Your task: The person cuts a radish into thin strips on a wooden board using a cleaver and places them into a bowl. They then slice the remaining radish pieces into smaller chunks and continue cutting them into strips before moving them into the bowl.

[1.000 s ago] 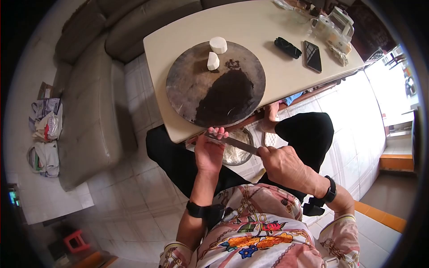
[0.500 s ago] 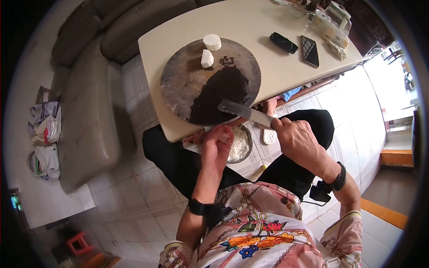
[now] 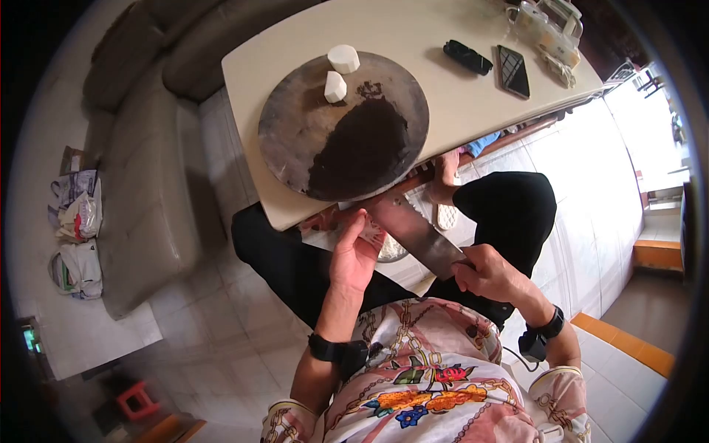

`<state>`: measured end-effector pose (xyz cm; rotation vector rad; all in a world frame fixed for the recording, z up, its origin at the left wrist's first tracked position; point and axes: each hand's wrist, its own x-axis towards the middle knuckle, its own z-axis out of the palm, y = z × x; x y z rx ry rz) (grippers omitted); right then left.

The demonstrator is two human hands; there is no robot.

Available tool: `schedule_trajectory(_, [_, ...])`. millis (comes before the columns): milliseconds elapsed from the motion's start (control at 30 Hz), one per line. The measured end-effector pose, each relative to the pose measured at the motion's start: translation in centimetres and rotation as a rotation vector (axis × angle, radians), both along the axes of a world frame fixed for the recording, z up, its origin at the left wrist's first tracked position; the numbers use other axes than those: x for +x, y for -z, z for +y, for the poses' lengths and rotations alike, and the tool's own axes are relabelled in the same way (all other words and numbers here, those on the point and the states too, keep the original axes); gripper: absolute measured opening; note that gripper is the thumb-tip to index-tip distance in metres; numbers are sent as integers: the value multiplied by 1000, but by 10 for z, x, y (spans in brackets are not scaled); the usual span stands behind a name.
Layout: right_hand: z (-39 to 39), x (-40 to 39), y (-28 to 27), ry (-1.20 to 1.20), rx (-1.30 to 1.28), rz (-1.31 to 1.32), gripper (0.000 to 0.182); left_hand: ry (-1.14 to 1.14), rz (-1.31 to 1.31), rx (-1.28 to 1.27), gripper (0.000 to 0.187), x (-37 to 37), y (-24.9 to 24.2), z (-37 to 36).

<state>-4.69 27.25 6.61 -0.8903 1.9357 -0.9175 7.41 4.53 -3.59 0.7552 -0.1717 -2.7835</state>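
Observation:
My right hand (image 3: 489, 275) grips the handle of a kitchen cleaver (image 3: 419, 235), its broad blade slanting up and left above the gap between my knees. The blade's far end is close to the fingers of my left hand (image 3: 350, 260). That hand is turned palm up and cupped, with thin white shreds (image 3: 372, 233) lying at its fingers. Below, a bowl of white shreds (image 3: 393, 251) is partly covered by the blade and my left hand. On the round cutting board (image 3: 292, 129), with its dark wet patch, sit two white radish-like pieces, a thick round (image 3: 343, 57) and a smaller chunk (image 3: 335, 87).
The cutting board lies on a cream table (image 3: 247, 81). Farther right on it are a black case (image 3: 468, 57), a phone (image 3: 512, 71) and a clear jug (image 3: 565, 18). A grey sofa (image 3: 144, 184) stands to the left. Another person's foot (image 3: 444, 177) shows under the table.
The cleaver has come off the board's near edge, down towards me, its blade turned broad side up beside my left hand. My right hand has moved lower. The bowl is now more covered.

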Motion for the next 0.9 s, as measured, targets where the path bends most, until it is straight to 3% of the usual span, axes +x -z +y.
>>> schedule_trajectory(33, [2,3,3,113,65,-327,25,-1,-64,-104,14,1,2,5])
schedule_trajectory(67, [3,4,0,132,28,-443,30,1,-123,-210,17,-1,4,10])
schedule_trajectory(133, [7,3,2,150,44,-486,28,-3,-247,-371,24,-7,4,18])
schedule_trajectory(333, [35,4,16,291,16,-501,24,17,-393,-309,25,-18,47,20])
schedule_trajectory(400, [43,-3,1,402,-29,-455,20,119,-533,-379,20,-24,77,16])
schedule_trajectory(467, [56,-13,-7,431,-158,-439,22,239,-558,-394,19,-27,136,5])
schedule_trajectory(500, [61,-19,-12,443,-225,-445,22,336,-581,-407,24,-28,153,3])
schedule_trajectory(533, [65,-23,-14,472,-260,-453,22,332,-622,-503,45,-35,144,12])
schedule_trajectory(633, [67,-32,-7,530,-398,-485,25,317,-782,-531,56,-23,242,-6])
schedule_trajectory(700, [59,-33,-4,578,-577,-647,26,325,-875,-561,52,-24,219,2])
schedule_trajectory(800, [52,-35,4,556,-611,-669,25,251,-889,-656,45,-18,209,-4])
schedule_trajectory(900, [47,-34,7,517,-627,-705,23,240,-887,-575,43,-17,194,-7])
